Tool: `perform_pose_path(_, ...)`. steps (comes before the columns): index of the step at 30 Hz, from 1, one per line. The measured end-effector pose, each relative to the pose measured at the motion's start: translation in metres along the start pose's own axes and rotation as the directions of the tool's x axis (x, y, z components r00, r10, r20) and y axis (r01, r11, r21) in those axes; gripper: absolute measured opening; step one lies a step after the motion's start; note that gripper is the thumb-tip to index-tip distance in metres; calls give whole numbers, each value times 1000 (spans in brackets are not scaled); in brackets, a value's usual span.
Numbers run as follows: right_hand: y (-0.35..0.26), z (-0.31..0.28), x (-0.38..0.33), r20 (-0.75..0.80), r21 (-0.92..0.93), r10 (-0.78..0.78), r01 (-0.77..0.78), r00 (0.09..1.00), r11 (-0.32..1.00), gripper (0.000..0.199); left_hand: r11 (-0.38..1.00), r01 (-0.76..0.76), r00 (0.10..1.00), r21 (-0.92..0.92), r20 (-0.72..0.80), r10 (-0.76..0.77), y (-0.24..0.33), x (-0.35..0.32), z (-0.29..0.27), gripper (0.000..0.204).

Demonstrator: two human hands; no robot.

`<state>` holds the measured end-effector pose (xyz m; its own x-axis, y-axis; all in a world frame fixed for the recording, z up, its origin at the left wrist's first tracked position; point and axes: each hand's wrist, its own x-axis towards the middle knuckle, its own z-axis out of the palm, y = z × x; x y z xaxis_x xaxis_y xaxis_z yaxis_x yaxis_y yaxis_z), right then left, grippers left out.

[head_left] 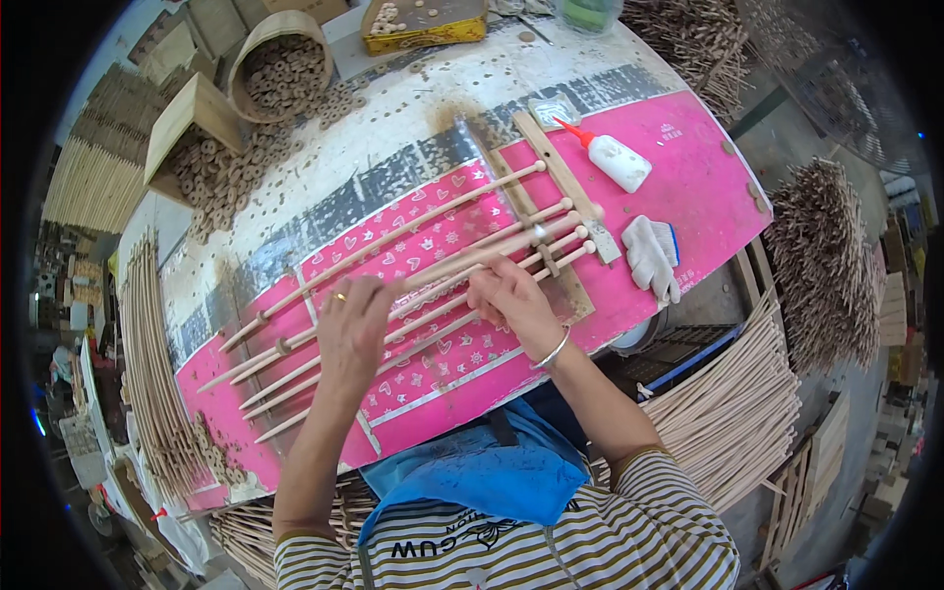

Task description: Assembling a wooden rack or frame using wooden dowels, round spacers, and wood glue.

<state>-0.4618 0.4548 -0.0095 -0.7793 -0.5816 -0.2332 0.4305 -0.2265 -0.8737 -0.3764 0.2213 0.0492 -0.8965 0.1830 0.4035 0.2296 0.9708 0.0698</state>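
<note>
Several pale wooden rods [408, 228] lie side by side on a pink patterned sheet, with round knobs at their right ends and tapered left tips. Small wooden rings [283, 346] sit around some of them. Over the middle of the rods, my left hand [352, 320] has its fingers closed at one rod, slightly blurred. My right hand [513, 300], wearing a bracelet, is bent into a pinch just above the rods near their knobbed ends; anything between its fingertips is hidden. A wooden strip [565, 182] crosses beyond the knobs.
A white glue bottle [618, 162] with a red nozzle and a white glove [651, 256] lie right. A round tub [236, 84] and wooden box [162, 147] spill rings at the far left. Bundled rods [157, 364] stand along the left edge; more rods [733, 393] lie right.
</note>
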Motion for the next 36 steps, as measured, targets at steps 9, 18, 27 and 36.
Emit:
perform_pose_path(9, -13, -14, -15, -230, 129, -100, 132, 968, 983, 34, 954, 300, 940, 19, 164, -299, -16, -70, -86, 54)
perform_pose_path(18, -13, -15, -18, -184, 120, -113, 137, 976, 983, 33, 756, 511, 859, -410, 271, -434, -9, -97, -78, 37)
perform_pose_path(27, 25, 68, -25, 86, 139, -70, 57, 994, 989, 29, 846, 341, 940, -409, 159, -302, 52, -41, -39, 55)
perform_pose_path(36, 31, 53, -33, 206, 145, 13, -44, 978, 989, 35, 631, 512, 858, -583, 311, -409, 46, -57, -43, 60)
